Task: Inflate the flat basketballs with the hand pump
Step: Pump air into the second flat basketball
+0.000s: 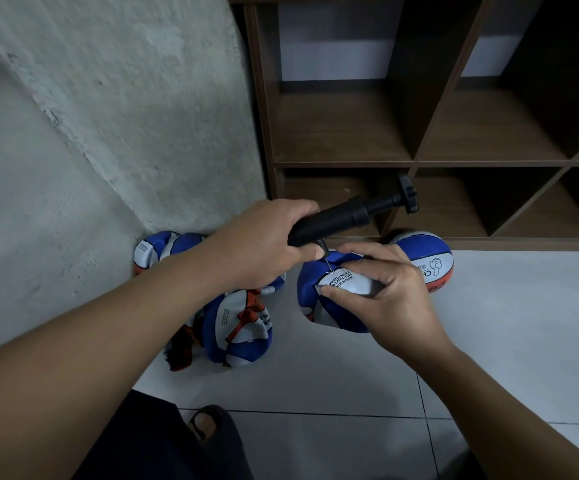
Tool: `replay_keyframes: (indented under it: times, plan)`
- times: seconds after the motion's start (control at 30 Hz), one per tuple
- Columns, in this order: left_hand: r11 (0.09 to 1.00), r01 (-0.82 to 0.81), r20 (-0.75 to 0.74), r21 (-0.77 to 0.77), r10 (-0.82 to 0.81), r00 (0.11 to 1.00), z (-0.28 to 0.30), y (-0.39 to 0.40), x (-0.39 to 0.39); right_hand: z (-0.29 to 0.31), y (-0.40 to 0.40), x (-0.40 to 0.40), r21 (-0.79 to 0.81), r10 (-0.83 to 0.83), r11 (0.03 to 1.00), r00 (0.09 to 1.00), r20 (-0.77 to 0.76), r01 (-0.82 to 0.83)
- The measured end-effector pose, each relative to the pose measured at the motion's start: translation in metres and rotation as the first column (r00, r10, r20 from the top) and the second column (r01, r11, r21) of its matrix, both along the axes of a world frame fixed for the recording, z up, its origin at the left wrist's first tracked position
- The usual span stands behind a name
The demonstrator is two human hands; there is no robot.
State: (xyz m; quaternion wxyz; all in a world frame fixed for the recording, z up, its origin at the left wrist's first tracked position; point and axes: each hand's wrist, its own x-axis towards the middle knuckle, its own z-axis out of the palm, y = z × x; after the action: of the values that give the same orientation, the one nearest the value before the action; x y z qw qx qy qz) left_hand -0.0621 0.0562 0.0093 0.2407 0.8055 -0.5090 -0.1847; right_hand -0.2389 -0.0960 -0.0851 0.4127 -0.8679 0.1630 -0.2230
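My left hand [260, 242] is wrapped round the barrel of the black hand pump [347, 216], fingers curled over the top and thumb [310, 252] underneath, near the needle end. The pump lies tilted, its T-handle [408, 195] pointing up and away from my fingers toward the wooden shelf unit [419, 164]; the plunger rod shows partly drawn out. The thin needle [327, 263] runs down from just beside my left thumb and meets the white printed panel of the flat basketball [310, 289].

My right hand [381, 292] pinches that ball: the thumb presses the lower edge of the white panel and the fingers curl over its upper side, bunching the slack skin directly beneath the needle. The ball is blue and white, collapsed, and sits below both sets of fingers on the pale tiled floor [489, 341].

Beyond my right knuckles, touching the base of the shelf unit, stands a round basketball [433, 258]. Under and left of my left wrist lies a heap of deflated balls [236, 327], against the rough grey wall [90, 133]. My sandalled foot [205, 424] is nearer to me than both hands.
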Motion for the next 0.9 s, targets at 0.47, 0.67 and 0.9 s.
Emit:
replay_keyframes:
  times: [0.47, 0.67, 0.9]
  plan:
    - [0.997, 0.064, 0.1, 0.039, -0.068, 0.993, -0.005, -0.0023, -0.0056, -0.0029, 0.0027, 0.0009, 0.017, 0.002, 1.0, 1.0, -0.012, -0.001]
    - [0.999, 0.032, 0.039, -0.023, -0.031, 0.999, -0.0076, -0.0028, -0.0055, -0.0062, 0.0042, 0.0042, 0.168, -0.003, 0.986, 1.0, -0.022, 0.007]
    - [0.998, 0.011, -0.017, -0.064, -0.012, 1.0, -0.0079, -0.0021, -0.0043, -0.0018, 0.0037, 0.0056, 0.26, -0.002, 0.965, 1.0, -0.005, 0.003]
